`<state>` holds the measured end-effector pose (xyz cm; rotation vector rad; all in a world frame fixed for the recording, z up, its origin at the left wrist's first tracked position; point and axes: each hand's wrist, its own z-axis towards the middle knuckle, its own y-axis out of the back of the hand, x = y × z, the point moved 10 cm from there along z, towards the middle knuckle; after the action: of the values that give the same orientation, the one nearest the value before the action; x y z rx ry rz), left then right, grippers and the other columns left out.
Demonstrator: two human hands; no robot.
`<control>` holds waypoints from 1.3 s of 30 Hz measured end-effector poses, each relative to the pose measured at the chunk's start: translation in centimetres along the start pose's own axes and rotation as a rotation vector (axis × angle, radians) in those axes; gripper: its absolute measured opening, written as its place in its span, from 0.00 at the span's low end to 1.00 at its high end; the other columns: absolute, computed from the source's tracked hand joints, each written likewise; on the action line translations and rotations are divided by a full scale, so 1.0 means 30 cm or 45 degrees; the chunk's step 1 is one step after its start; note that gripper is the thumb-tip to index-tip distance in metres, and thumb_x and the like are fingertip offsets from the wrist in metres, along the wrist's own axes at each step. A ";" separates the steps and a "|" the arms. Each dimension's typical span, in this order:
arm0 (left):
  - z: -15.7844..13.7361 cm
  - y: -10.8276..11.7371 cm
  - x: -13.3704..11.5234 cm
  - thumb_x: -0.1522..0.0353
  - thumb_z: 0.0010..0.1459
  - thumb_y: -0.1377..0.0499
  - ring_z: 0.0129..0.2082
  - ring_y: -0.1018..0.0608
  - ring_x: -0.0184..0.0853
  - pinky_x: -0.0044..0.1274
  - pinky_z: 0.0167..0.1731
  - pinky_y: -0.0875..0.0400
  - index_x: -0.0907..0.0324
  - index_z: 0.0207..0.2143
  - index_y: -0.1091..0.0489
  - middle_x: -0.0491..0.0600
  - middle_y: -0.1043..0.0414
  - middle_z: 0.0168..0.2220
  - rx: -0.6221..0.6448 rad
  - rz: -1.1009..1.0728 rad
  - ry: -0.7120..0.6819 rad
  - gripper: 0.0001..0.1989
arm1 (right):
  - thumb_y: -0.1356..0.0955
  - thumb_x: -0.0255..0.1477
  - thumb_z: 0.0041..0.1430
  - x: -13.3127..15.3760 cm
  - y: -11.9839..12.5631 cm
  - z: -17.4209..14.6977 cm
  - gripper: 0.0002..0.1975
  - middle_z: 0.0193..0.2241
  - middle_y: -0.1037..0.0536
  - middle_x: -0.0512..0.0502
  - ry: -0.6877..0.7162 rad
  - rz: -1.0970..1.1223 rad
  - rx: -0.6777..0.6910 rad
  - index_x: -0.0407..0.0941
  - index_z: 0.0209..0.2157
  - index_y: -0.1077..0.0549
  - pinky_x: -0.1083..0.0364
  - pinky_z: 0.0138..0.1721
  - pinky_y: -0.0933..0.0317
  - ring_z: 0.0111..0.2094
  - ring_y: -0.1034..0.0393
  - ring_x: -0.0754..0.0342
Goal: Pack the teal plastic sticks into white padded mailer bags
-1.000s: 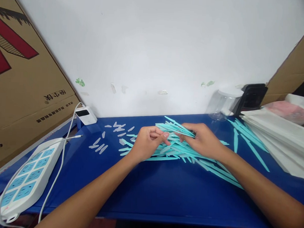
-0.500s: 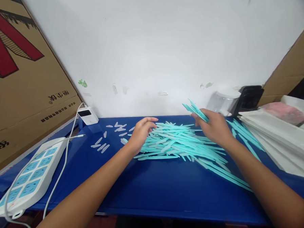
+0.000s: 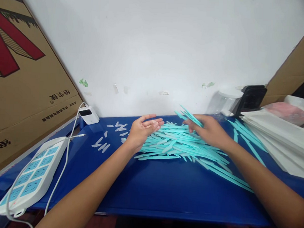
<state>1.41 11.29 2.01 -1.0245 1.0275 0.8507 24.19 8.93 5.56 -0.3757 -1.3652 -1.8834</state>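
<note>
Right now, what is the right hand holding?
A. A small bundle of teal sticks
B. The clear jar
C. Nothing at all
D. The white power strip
A: the right hand grips a small bundle of teal sticks whose tips fan out above the pile, while the left hand is open, palm up, and holds nothing.

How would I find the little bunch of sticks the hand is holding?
Look at the blue table and its big pile of flat turquoise plastic sticks. At the pile's far edge, the right hand holds a small bunch of turquoise sticks. Only these are lifted, tips fanning up toward the white wall.
</note>
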 end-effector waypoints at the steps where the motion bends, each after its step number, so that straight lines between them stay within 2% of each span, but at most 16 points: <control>1: -0.001 0.001 0.003 0.68 0.54 0.26 0.51 0.18 0.47 0.40 0.58 0.27 0.64 0.52 0.28 0.63 0.20 0.50 -0.014 0.016 0.014 0.25 | 0.35 0.45 0.69 0.014 -0.021 -0.003 0.22 0.30 0.20 0.47 0.015 0.057 0.066 0.46 0.25 0.27 0.53 0.37 0.41 0.34 0.28 0.49; 3: -0.003 0.001 0.010 0.65 0.54 0.26 0.49 0.17 0.47 0.40 0.56 0.25 0.64 0.49 0.27 0.62 0.19 0.48 -0.029 0.050 0.049 0.23 | 0.34 0.45 0.68 0.029 -0.060 -0.013 0.19 0.30 0.19 0.49 0.002 0.165 0.175 0.47 0.29 0.27 0.53 0.37 0.41 0.33 0.29 0.50; 6: -0.005 -0.003 0.013 0.61 0.58 0.29 0.49 0.17 0.46 0.39 0.53 0.23 0.64 0.46 0.26 0.61 0.18 0.47 -0.036 0.106 0.061 0.19 | 0.32 0.45 0.67 0.034 -0.091 -0.027 0.15 0.28 0.19 0.50 -0.044 0.281 0.245 0.47 0.35 0.28 0.54 0.34 0.42 0.29 0.32 0.52; 10: -0.012 -0.013 0.010 0.58 0.61 0.32 0.51 0.18 0.46 0.37 0.51 0.22 0.62 0.44 0.27 0.59 0.18 0.46 -0.030 0.172 0.036 0.18 | 0.31 0.46 0.65 0.042 -0.090 -0.033 0.16 0.29 0.19 0.49 -0.049 0.320 0.260 0.47 0.33 0.30 0.54 0.32 0.43 0.29 0.32 0.52; 16: -0.024 -0.027 0.000 0.56 0.60 0.32 0.48 0.17 0.45 0.36 0.47 0.21 0.61 0.43 0.28 0.58 0.18 0.44 -0.035 0.248 -0.025 0.19 | 0.33 0.44 0.67 0.071 -0.069 -0.036 0.19 0.27 0.22 0.49 -0.007 0.206 0.262 0.45 0.29 0.25 0.55 0.29 0.46 0.25 0.39 0.55; 22: -0.029 -0.036 -0.006 0.55 0.59 0.31 0.47 0.17 0.44 0.35 0.46 0.21 0.61 0.43 0.28 0.58 0.17 0.44 -0.020 0.271 -0.056 0.20 | 0.32 0.44 0.65 0.082 -0.079 -0.042 0.17 0.28 0.20 0.49 -0.032 0.243 0.309 0.46 0.30 0.26 0.55 0.28 0.45 0.24 0.39 0.56; 25: -0.034 -0.048 0.006 0.55 0.58 0.31 0.44 0.16 0.44 0.35 0.45 0.20 0.61 0.41 0.27 0.57 0.17 0.43 -0.011 0.321 -0.060 0.20 | 0.33 0.45 0.66 0.097 -0.086 -0.046 0.18 0.28 0.20 0.48 -0.009 0.238 0.313 0.46 0.30 0.26 0.55 0.27 0.46 0.23 0.40 0.55; 30: -0.049 -0.063 0.026 0.54 0.57 0.31 0.41 0.16 0.42 0.33 0.42 0.20 0.61 0.38 0.28 0.56 0.17 0.41 -0.051 0.372 -0.090 0.19 | 0.35 0.45 0.68 0.128 -0.100 -0.053 0.20 0.30 0.20 0.47 0.039 0.228 0.284 0.45 0.30 0.25 0.55 0.30 0.42 0.27 0.35 0.54; 33: -0.052 -0.061 0.015 0.55 0.58 0.31 0.37 0.17 0.40 0.31 0.40 0.21 0.61 0.38 0.27 0.54 0.16 0.38 -0.071 0.435 -0.116 0.18 | 0.36 0.48 0.69 0.114 -0.109 -0.053 0.22 0.29 0.21 0.48 0.011 0.238 0.304 0.45 0.32 0.23 0.55 0.30 0.42 0.26 0.35 0.54; 35: -0.050 -0.049 0.001 0.55 0.59 0.32 0.34 0.18 0.38 0.29 0.39 0.23 0.60 0.38 0.27 0.53 0.17 0.36 -0.105 0.476 -0.134 0.18 | 0.37 0.49 0.69 0.079 -0.090 -0.043 0.23 0.30 0.21 0.46 -0.044 0.260 0.235 0.46 0.37 0.22 0.54 0.30 0.40 0.26 0.32 0.53; 37: -0.049 -0.032 -0.010 0.55 0.60 0.32 0.32 0.18 0.38 0.29 0.38 0.24 0.59 0.38 0.27 0.51 0.17 0.33 -0.154 0.518 -0.151 0.17 | 0.38 0.50 0.70 0.039 -0.039 -0.028 0.23 0.34 0.19 0.44 -0.072 0.257 0.059 0.46 0.42 0.24 0.53 0.33 0.37 0.30 0.28 0.50; 39: -0.050 -0.022 -0.018 0.56 0.60 0.33 0.34 0.18 0.39 0.30 0.39 0.25 0.58 0.37 0.27 0.51 0.17 0.33 -0.182 0.578 -0.191 0.15 | 0.39 0.50 0.71 0.012 0.028 -0.020 0.22 0.35 0.18 0.43 -0.055 0.207 -0.152 0.46 0.43 0.26 0.52 0.36 0.36 0.34 0.26 0.48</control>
<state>1.46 9.62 2.44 -0.8396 1.0993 1.3674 24.67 8.13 6.12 -0.5734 -1.2153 -1.8349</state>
